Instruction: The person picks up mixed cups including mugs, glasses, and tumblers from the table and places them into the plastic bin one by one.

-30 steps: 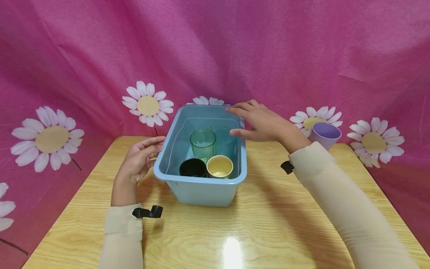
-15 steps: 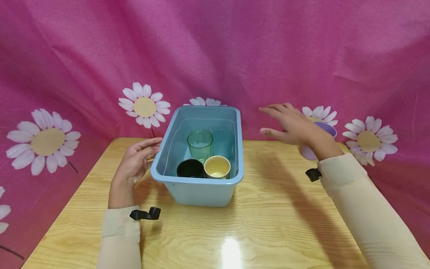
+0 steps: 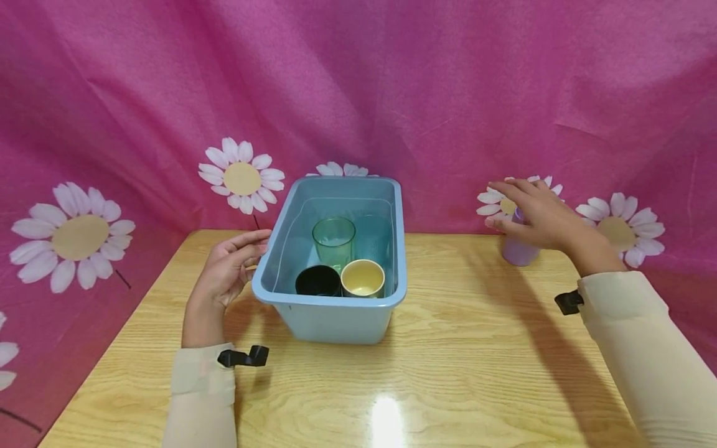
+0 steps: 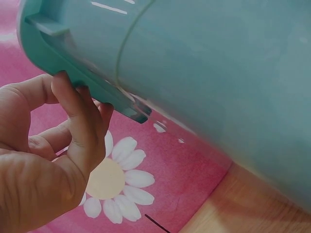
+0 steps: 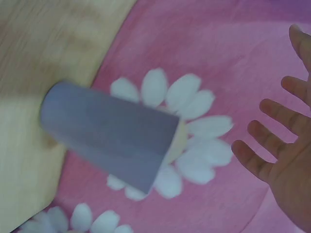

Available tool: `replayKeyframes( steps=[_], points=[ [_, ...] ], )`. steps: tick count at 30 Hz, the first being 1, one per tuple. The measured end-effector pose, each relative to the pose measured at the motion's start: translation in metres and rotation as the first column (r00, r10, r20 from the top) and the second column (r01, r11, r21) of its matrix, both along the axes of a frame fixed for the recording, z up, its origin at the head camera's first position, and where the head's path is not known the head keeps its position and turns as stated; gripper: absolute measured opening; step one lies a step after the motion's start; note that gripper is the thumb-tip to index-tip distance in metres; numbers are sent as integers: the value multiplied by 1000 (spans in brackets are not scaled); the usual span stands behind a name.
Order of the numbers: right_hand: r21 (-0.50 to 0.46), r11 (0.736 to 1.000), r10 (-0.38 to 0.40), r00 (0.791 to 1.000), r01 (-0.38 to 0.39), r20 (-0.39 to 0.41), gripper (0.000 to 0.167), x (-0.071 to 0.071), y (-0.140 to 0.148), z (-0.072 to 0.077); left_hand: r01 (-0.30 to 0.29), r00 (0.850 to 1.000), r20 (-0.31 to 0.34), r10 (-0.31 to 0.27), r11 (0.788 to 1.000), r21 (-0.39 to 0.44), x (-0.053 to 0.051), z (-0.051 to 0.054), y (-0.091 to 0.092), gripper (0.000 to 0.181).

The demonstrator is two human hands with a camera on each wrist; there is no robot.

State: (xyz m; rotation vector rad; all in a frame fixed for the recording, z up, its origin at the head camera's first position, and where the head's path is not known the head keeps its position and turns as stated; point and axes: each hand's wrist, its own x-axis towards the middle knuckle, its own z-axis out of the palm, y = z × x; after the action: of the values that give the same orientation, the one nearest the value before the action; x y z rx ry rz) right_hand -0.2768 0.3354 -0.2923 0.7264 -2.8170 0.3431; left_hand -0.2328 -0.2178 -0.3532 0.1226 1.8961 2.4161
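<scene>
My left hand (image 3: 225,269) holds the left rim of a light blue plastic tub (image 3: 342,323), and its curled fingertips meet the rim's underside in the left wrist view. A clear green glass (image 3: 333,241), a black cup (image 3: 318,280) and a yellow-lined cup (image 3: 363,277) stand inside the tub. At the right, my right hand (image 3: 540,214) hovers with spread fingers over a purple cup (image 3: 521,252), partly hiding it. In the right wrist view a gap separates the hand (image 5: 286,179) from the upright, tapered cup (image 5: 109,133).
A wooden table (image 3: 442,373) bears the tub and the purple cup. Behind them hangs a pink cloth (image 3: 358,81) printed with white daisies. The tub's walls rise above the cups inside.
My right hand has moved right, from above the tub's right rim to over the purple cup. The left hand has stayed at the left rim, and the cups in the tub have not moved.
</scene>
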Motion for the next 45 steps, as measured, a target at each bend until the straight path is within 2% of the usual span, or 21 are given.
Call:
replayKeyframes(
  steps=[6, 12, 22, 27, 30, 34, 42, 45],
  points=[
    [3, 998, -56, 998, 56, 27, 71, -7, 30, -16, 0, 1000, 1, 0, 1000, 5, 0, -1, -1, 31],
    [-30, 995, -94, 995, 96, 45, 71, -17, 59, -34, 0, 1000, -10, 0, 1000, 16, -2, -1, 1, 38],
    [35, 977, -212, 969, 210, 124, 82, -27, 84, -45, 8, 1000, -24, -8, 999, 35, -4, 0, 3, 22],
    [54, 977, -211, 963, 204, 168, 86, -30, 86, -50, 9, 1000, -22, -8, 999, 37, -3, 0, 2, 24],
    [57, 982, -189, 970, 182, 151, 84, -32, 83, -51, 4, 1000, -16, -4, 1000, 30, -3, 0, 1, 27],
    [77, 984, -172, 974, 162, 146, 82, -36, 79, -50, -2, 1000, -9, 2, 1000, 26, -2, 0, -1, 34],
    [64, 985, -166, 973, 157, 160, 85, -36, 70, -47, 11, 1000, -16, -10, 999, 52, -1, -3, 0, 25],
    [74, 988, -145, 976, 134, 165, 81, -37, 63, -44, 7, 1000, -17, -6, 999, 45, -1, -2, 0, 30]
  ],
)
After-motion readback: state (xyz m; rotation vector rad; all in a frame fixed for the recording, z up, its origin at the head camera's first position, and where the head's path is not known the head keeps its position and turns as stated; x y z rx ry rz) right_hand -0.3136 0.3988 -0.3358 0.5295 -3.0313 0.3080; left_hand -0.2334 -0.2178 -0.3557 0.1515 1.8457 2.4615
